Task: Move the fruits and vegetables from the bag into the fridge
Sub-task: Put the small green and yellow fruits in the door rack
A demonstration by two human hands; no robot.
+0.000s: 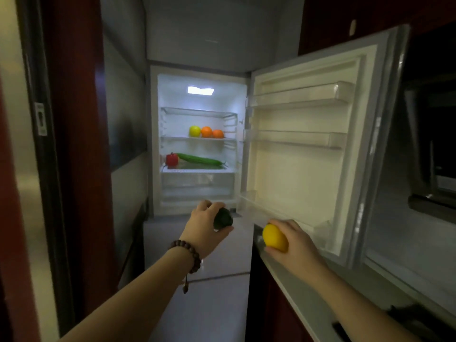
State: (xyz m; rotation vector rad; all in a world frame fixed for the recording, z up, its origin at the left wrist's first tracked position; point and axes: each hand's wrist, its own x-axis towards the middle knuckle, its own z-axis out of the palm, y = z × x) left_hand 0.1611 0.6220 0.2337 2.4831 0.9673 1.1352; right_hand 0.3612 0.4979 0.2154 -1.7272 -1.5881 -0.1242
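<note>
The fridge (155, 144) stands ahead, lit inside, its door (303, 174) swung open to the right. My left hand (203, 228) grips a dark green rounded vegetable (222, 218), held out in front of the fridge's lower part. My right hand (293, 240) grips a yellow lemon (274, 238) near the bottom of the open door. On the middle shelf sit a yellow-green apple (194, 131) and two oranges (206, 131) (218, 133). Below them lie a red bell pepper (172, 159) and a long cucumber (201, 159). The bag is out of view.
A grey countertop (320, 290) runs along the right under my right arm, with dark red cabinets below. A dark red panel (79, 144) and a metallic surface bound the left. A dark appliance (431, 156) sits at the right. Pale floor (197, 280) leads to the fridge.
</note>
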